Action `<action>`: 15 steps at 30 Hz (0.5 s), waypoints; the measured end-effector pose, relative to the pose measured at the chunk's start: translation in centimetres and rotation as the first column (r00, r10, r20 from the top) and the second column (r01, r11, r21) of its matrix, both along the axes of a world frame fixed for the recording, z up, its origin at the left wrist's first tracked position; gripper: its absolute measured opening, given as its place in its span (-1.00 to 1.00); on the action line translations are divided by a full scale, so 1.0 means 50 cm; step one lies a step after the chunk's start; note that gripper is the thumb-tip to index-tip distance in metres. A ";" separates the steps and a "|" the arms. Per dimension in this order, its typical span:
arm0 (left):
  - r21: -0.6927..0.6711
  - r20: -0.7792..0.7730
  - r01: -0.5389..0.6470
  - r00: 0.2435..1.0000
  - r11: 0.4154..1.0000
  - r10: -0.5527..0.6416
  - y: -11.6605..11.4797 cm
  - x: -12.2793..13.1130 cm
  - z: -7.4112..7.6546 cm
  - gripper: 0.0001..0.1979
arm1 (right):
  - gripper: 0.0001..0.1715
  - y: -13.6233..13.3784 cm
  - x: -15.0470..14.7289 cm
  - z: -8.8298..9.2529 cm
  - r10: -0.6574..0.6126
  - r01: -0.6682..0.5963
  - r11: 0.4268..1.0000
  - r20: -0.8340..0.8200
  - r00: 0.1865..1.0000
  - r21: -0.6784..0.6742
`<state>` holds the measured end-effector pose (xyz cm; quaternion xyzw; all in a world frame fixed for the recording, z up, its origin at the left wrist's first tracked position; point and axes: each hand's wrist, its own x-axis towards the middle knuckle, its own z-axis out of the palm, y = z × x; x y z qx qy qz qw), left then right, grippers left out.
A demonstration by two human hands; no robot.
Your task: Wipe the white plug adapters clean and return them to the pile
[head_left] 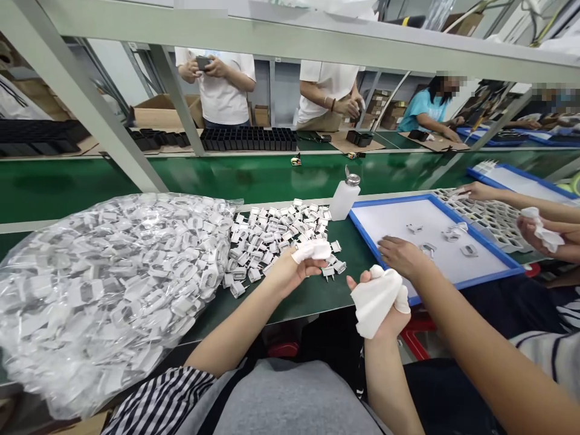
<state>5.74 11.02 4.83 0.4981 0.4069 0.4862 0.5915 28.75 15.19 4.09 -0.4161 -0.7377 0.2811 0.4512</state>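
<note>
My left hand is over the right front edge of a loose pile of white plug housings. White covers wrap some of its fingers, which are curled together. Whatever they may hold is hidden. My right hand, with white-covered fingertips too, grips a folded white cloth in front of the table edge. To the left of the pile lies a big clear plastic bag full of similar white housings. A white pump bottle with a metal top stands behind the pile, at its right.
A co-worker's hand reaches over a blue-rimmed white tray holding several white parts, close to my right hand. Another person's hands are by a white grid rack. Black boxes line the far side, beyond the green belt; metal frame bars cross above.
</note>
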 end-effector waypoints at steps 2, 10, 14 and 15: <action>-0.139 0.197 0.039 0.980 0.990 -0.011 -0.015 0.004 0.004 -0.66 | -0.72 0.055 -0.011 0.015 0.123 -0.120 0.990 0.037 0.992 -0.076; -0.231 0.484 0.091 0.875 0.969 0.033 -0.043 -0.002 0.019 -0.75 | -0.76 -0.137 -0.134 -0.015 -0.039 -0.046 0.987 -0.504 0.863 -0.156; -0.191 0.400 0.041 0.916 0.981 0.040 -0.053 -0.010 0.028 -0.72 | -0.84 -0.196 -0.166 -0.012 -0.115 0.115 0.993 -0.351 0.929 -0.020; -0.179 0.370 0.037 0.928 0.983 0.032 -0.056 -0.013 0.030 -0.72 | -0.84 -0.184 -0.162 -0.004 -0.099 0.110 0.993 -0.228 0.969 0.035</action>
